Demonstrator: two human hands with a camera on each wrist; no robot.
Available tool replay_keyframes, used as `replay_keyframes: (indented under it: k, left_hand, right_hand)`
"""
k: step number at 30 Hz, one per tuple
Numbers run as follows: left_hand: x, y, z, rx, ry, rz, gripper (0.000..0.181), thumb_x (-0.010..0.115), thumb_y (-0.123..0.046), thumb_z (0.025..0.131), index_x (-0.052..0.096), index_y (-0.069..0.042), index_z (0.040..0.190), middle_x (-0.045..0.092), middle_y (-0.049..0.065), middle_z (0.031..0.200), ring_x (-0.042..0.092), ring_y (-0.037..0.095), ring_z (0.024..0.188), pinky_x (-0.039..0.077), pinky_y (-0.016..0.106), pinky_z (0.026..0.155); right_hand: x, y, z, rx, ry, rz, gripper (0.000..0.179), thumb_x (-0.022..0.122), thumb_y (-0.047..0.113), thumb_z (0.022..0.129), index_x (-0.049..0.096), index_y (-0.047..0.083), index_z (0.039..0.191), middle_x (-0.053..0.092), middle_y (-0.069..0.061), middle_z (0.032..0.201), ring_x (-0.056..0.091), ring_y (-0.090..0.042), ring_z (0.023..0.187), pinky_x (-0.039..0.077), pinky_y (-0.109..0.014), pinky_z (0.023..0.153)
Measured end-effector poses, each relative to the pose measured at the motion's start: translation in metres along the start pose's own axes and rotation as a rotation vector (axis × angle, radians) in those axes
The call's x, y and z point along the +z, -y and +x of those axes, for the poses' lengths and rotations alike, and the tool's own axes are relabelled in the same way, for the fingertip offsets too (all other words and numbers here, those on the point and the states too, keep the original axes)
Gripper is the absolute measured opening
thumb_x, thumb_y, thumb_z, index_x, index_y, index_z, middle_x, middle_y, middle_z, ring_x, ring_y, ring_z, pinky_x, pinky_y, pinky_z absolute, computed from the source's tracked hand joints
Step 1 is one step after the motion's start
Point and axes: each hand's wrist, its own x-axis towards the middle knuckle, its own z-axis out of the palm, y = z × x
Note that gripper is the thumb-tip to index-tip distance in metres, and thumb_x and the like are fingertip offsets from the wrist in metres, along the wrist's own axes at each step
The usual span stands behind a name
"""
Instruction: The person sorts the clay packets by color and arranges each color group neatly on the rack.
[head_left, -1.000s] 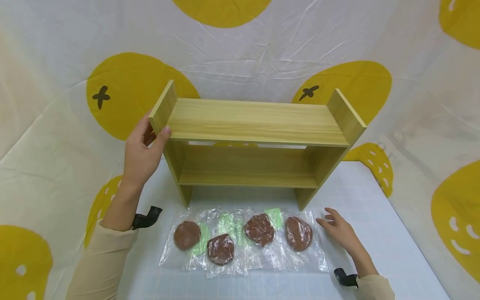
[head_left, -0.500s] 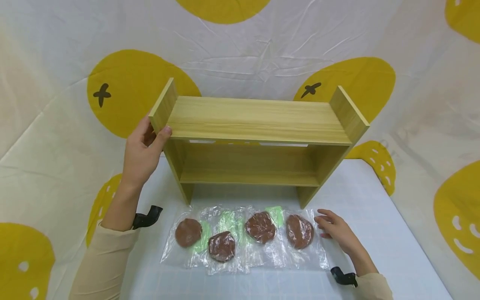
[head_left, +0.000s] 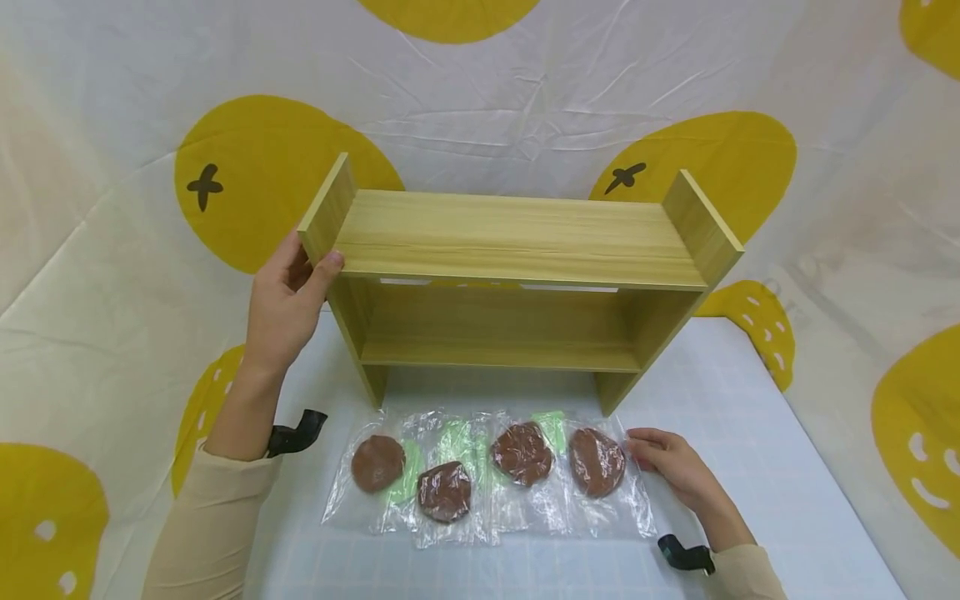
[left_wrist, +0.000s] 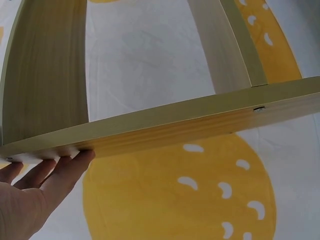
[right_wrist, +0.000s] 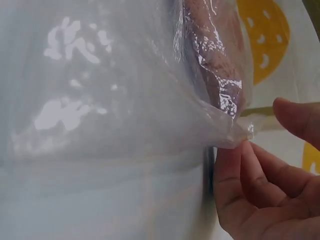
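Observation:
A two-tier wooden shelf (head_left: 517, 237) stands on the table with raised side panels. My left hand (head_left: 285, 304) grips its left side panel, thumb over the front at the upper board and fingers on the outer face. In the left wrist view the fingertips (left_wrist: 82, 159) press against that panel (left_wrist: 165, 120). Before the shelf lie several clear plastic bags with flat brown discs in them. My right hand (head_left: 678, 471) is at the rightmost bag (head_left: 637, 504), beside its brown disc (head_left: 597, 463). The right wrist view shows the fingertips touching the bag's crumpled edge (right_wrist: 240, 132), the thumb apart.
Other bagged discs, a smooth one (head_left: 377, 463), a lower one (head_left: 444, 492) and a wrinkled one (head_left: 522, 454), lie in a row to the left, the bags overlapping. Pale green patches show on the bags. A white cloth (head_left: 525, 100) with yellow shapes hangs behind the table (head_left: 765, 467).
My right hand has moved slightly left onto the rightmost bag's edge, its fingers closing in. The left hand keeps its grip on the shelf. The head view has shifted slightly.

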Motion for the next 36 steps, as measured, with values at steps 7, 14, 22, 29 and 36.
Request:
replay_keyframes:
  k: [7, 14, 22, 29, 36]
  left_hand:
    - [0.0, 0.001, 0.0, 0.001, 0.0, -0.013, 0.047, 0.064, -0.023, 0.1, 0.054, -0.023, 0.145, 0.059, 0.007, 0.135, 0.059, 0.022, 0.109, 0.051, 0.031, 0.095]
    - [0.0, 0.0, -0.001, -0.003, 0.002, -0.032, 0.047, 0.065, -0.022, 0.099, 0.055, -0.021, 0.145, 0.061, 0.009, 0.133, 0.06, 0.022, 0.108, 0.052, 0.029, 0.093]
    - [0.001, -0.002, 0.0, -0.023, 0.003, -0.011, 0.048, 0.065, -0.022, 0.099, 0.054, -0.021, 0.146, 0.06, 0.009, 0.134, 0.06, 0.021, 0.109, 0.052, 0.032, 0.095]
    - [0.001, -0.004, -0.001, -0.024, -0.001, -0.001, 0.048, 0.064, -0.022, 0.1, 0.053, -0.02, 0.146, 0.06, 0.009, 0.134, 0.06, 0.021, 0.109, 0.052, 0.032, 0.095]
    - [0.002, -0.005, -0.001, -0.033, -0.003, 0.008, 0.048, 0.064, -0.022, 0.1, 0.053, -0.02, 0.146, 0.059, 0.009, 0.136, 0.06, 0.022, 0.111, 0.051, 0.034, 0.096]
  right_hand:
    - [0.003, 0.001, 0.0, -0.034, 0.028, -0.019, 0.042, 0.064, 0.007, 0.097, 0.054, -0.021, 0.126, 0.068, -0.02, 0.11, 0.064, -0.014, 0.091, 0.054, -0.026, 0.077]
    - [0.003, 0.002, -0.002, -0.013, 0.076, 0.057, 0.04, 0.062, 0.01, 0.098, 0.055, -0.014, 0.13, 0.066, -0.015, 0.113, 0.062, -0.013, 0.088, 0.054, -0.027, 0.073]
    - [-0.001, -0.003, -0.005, 0.007, 0.26, 0.187, 0.058, 0.057, 0.016, 0.103, 0.033, 0.003, 0.154, 0.063, -0.015, 0.11, 0.064, -0.019, 0.09, 0.056, -0.032, 0.075]
    - [-0.006, -0.011, -0.006, -0.017, 0.495, 0.285, 0.074, 0.053, 0.005, 0.103, 0.011, 0.022, 0.161, 0.058, -0.022, 0.127, 0.065, -0.032, 0.105, 0.056, -0.042, 0.087]
    - [-0.004, -0.018, -0.009, -0.032, 0.498, 0.316, 0.088, 0.058, -0.002, 0.097, 0.007, 0.03, 0.162, 0.038, -0.022, 0.147, 0.061, -0.033, 0.113, 0.054, -0.044, 0.091]
